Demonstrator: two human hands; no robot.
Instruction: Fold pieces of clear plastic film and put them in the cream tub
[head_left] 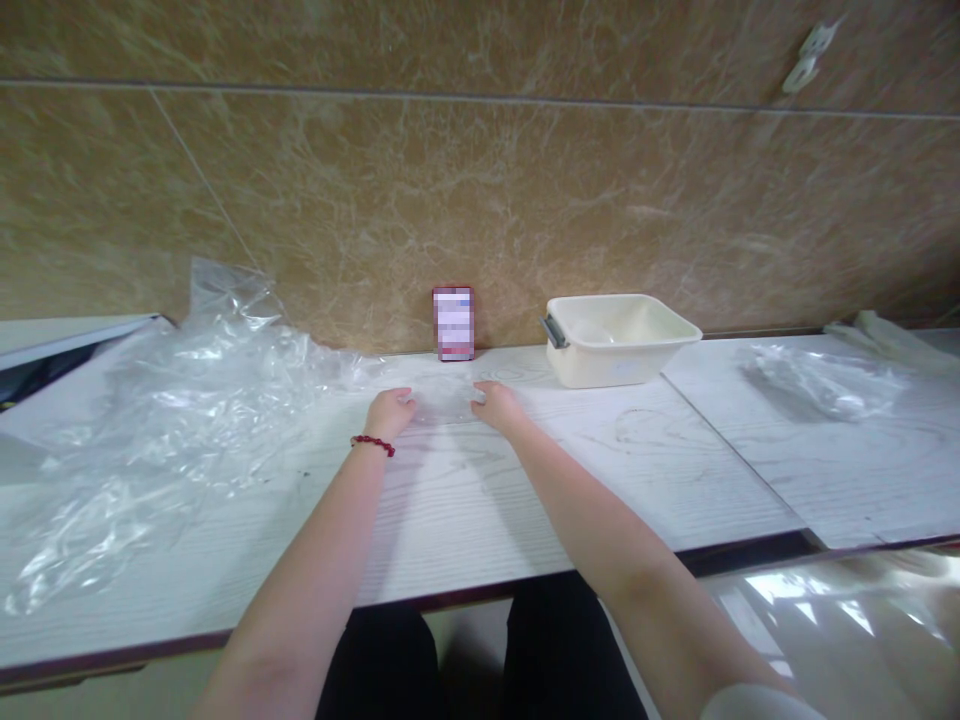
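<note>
A small clear plastic bag (444, 402) lies on the white wood-grain table between my two hands. At its left side my left hand (391, 411), with a dark red bead bracelet on the wrist, has thumb and fingers closed on the edge. Opposite it, my right hand (497, 406) holds the right side in the same way. The bag is see-through, so its outline is faint and I cannot make out anything inside. Just behind it, a phone (454, 324) with a red edge leans against the wall, its screen blurred.
A large heap of crumpled clear plastic bags (202, 400) spreads over the left side. To the right stands a cream plastic bin (615, 362) with a grey handle. Farther right lies another clear plastic bundle (832, 385). A brown marbled wall (360, 200) closes off the back.
</note>
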